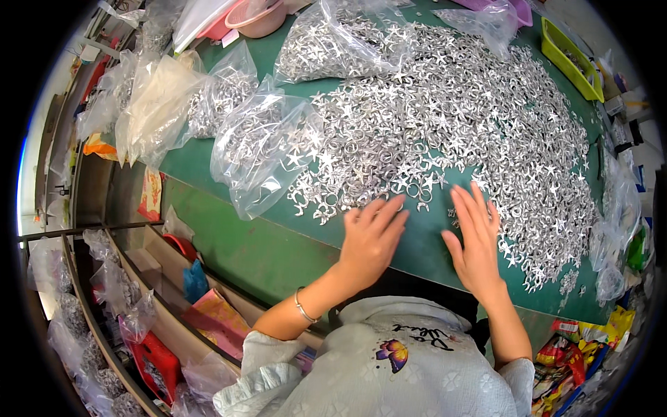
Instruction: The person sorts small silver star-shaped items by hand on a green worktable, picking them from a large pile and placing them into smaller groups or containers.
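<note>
Currently, silvery metal pieces (486, 104) lie at 12 o'clock from your half-curled left hand (369, 240) (whether it grips any, I can't tell) and 2 o'clock from your wide-spread right hand (476, 247).

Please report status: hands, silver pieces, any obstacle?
Left hand beside silver pieces, grip unclear. Right hand open. Pieces spread across green table. Nearest clear bag left of hands.

- big green worktable (427, 243) is taking up most of the view, front edge bending thanks to the fisheye
- another green surface (240, 240) is showing below it, can't tell if floor or panel
- divided tan shelving (154, 297) is standing at lower left
- pale patch (35, 167) is glowing by the left rim, wall or window, no clue
</note>
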The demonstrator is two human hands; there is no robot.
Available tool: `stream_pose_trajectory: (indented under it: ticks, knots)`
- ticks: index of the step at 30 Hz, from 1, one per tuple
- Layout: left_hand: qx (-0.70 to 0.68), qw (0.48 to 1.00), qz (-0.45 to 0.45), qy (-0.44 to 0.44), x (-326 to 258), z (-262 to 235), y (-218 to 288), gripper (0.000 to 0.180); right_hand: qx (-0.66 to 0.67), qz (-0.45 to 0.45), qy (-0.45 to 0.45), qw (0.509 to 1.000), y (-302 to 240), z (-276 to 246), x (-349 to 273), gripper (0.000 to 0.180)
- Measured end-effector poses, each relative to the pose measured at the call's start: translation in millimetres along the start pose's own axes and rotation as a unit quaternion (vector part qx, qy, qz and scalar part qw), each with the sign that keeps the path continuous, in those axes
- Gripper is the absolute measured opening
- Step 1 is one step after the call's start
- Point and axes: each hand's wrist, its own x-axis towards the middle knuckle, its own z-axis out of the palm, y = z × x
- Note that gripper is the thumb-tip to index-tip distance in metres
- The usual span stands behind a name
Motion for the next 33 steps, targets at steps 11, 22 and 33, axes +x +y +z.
stream_pose_trajectory:
  ticks: [11,22,33]
  knots:
    - [0.041,0.997,-0.054,0.027,2,-5,-28,0.033,0.047,-0.078,-0.096,0.991,-26,34,18,0.055]
    - [0.037,0.99,-0.073,0.111,30,-16,-59,0.02,-0.101,-0.13,0.009,0.986,-5,46,50,0.039]
    - [-0.031,0.992,-0.07,0.099,23,-17,-32,0.024,-0.014,-0.075,0.19,0.979,1,23,88,0.015]
